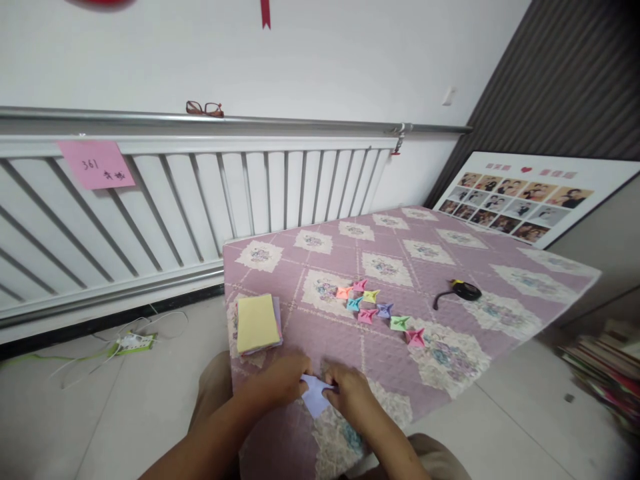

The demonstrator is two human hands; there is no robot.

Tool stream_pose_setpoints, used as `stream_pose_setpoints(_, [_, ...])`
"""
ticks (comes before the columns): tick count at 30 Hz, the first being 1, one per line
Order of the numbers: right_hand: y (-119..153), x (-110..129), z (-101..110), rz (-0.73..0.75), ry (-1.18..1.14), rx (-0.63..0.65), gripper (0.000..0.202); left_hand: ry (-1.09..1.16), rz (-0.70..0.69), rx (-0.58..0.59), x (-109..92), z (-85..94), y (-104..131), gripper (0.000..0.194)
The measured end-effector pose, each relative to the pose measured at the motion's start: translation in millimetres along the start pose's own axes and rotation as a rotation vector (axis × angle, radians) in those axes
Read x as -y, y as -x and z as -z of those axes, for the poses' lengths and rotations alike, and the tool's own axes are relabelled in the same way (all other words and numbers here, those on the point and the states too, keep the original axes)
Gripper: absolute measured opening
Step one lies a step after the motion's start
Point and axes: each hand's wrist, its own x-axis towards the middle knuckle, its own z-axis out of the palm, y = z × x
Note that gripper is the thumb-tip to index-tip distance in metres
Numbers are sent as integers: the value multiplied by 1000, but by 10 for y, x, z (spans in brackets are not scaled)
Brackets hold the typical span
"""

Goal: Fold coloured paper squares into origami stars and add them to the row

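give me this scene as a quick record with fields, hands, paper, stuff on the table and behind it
left hand: left hand gripping the left side of a lilac piece of paper
right hand: right hand gripping that paper's right side
paper stock: square paper stack, pale yellow sheet on top, near the table's left edge
folded pieces: eight small multicoloured folded-paper shapes, grouped beyond the hands
other item: rounded black object with a dark strap, right of the folded pieces
surface: mauve floral tablecloth
behind: white metal radiator
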Motion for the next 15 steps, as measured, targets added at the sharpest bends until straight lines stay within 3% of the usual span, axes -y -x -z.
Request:
stream_pose_setpoints(5, [40,24,-14,69,6,-27,20,-38,-39,-30,-55,38,89,17])
stream_pose_setpoints(9, [61,56,15,93,66,-122,14,-126,-43,-77,-91,38,138,12])
stream_pose_setpoints(15, [141,45,-77,186,194,-295,11,-401,-136,-201,-87,-157,237,11])
